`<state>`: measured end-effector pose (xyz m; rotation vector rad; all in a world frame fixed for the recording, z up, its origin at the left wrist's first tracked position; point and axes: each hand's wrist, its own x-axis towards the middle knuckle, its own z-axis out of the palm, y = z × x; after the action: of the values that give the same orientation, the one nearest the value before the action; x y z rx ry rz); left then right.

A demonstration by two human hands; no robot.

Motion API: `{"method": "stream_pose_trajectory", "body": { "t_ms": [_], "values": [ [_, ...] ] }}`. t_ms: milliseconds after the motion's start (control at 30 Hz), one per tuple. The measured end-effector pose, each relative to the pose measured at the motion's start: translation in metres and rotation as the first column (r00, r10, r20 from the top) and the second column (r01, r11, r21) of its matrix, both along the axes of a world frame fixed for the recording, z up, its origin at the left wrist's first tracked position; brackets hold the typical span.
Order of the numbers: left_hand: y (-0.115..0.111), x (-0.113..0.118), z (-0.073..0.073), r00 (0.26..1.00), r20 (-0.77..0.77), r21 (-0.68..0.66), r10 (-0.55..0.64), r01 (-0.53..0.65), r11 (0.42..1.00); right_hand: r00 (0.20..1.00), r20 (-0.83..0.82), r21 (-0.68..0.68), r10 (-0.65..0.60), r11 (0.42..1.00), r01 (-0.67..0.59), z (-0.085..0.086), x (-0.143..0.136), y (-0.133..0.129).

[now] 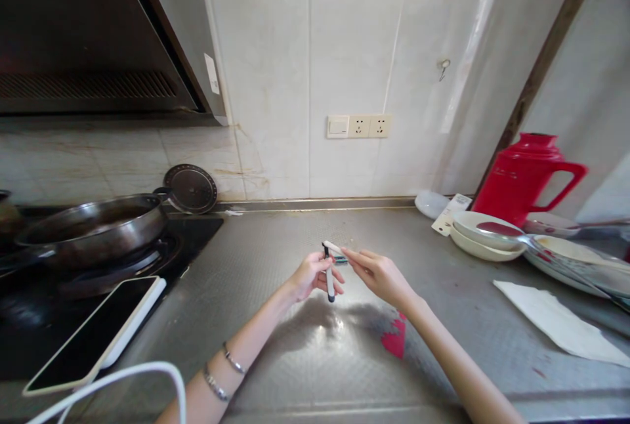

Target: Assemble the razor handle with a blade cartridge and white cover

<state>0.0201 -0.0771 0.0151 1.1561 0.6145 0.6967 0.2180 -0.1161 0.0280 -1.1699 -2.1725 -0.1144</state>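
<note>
My left hand (317, 273) is closed around a slim pen (330, 279) with a pale barrel and dark ends, held nearly upright above the steel counter (266, 240). In my right hand (381, 273), the fingertips pinch one end of a short white stick-like piece (335, 249); its other end meets or passes just by the pen's top, I cannot tell which. Behind the fingers shows a small teal-and-dark item (340, 259), partly hidden. Two bracelets circle my left forearm.
A steel pan (98, 227) stands on the black stove at left, with a phone (93, 339) and white cable (147, 368) nearer. A red thermos (522, 178), bowls (485, 247), plates and white paper (556, 319) stand at right. A pink patch (395, 337) marks the counter.
</note>
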Motion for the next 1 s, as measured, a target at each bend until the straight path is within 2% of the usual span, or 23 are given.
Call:
{"method": "stream_pose_trajectory", "body": {
  "t_ms": [100,233,367,500,633,767,900,1000],
  "values": [
    [0.0,-0.0004,0.0003,1.0,0.002,-0.003,0.007,-0.007,1.0,0.999,-0.016,-0.031,0.03,0.999,-0.03,-0.001,0.0003,-0.0002],
    [-0.0001,-0.0006,0.0008,1.0,0.017,-0.007,0.006,-0.006,1.0,0.996,-0.087,-0.028,-0.021,0.999,0.019,-0.0027,0.001,0.0],
    [0.0008,-0.0007,-0.0003,1.0,0.016,-0.015,0.0,0.0,1.0,0.997,-0.071,-0.071,0.025,0.997,-0.03,-0.0036,0.0009,-0.0004],
    [0.0015,-0.0007,-0.001,0.999,0.033,-0.008,-0.004,0.004,1.0,0.991,-0.133,-0.044,-0.017,0.999,0.011,-0.0035,0.0002,-0.0004],
    [0.0003,-0.0008,0.0001,0.999,0.035,-0.012,-0.018,0.018,1.0,0.995,-0.092,-0.047,0.042,0.998,-0.047,-0.005,0.0002,0.0008],
    [-0.0006,-0.001,0.001,0.999,0.043,-0.014,-0.004,0.005,1.0,0.991,-0.132,-0.021,-0.008,1.0,0.005,-0.0061,0.0009,0.0022],
    [-0.0004,-0.0006,-0.0001,0.999,0.04,-0.013,-0.014,0.014,1.0,0.995,-0.092,-0.069,0.041,0.997,-0.047,-0.0042,0.0011,0.0028],
    [0.0,-0.0003,-0.0016,0.999,0.045,-0.002,-0.021,0.021,1.0,0.993,-0.112,-0.05,0.026,0.998,-0.032,-0.0018,0.0003,0.0033]
  ]
}}
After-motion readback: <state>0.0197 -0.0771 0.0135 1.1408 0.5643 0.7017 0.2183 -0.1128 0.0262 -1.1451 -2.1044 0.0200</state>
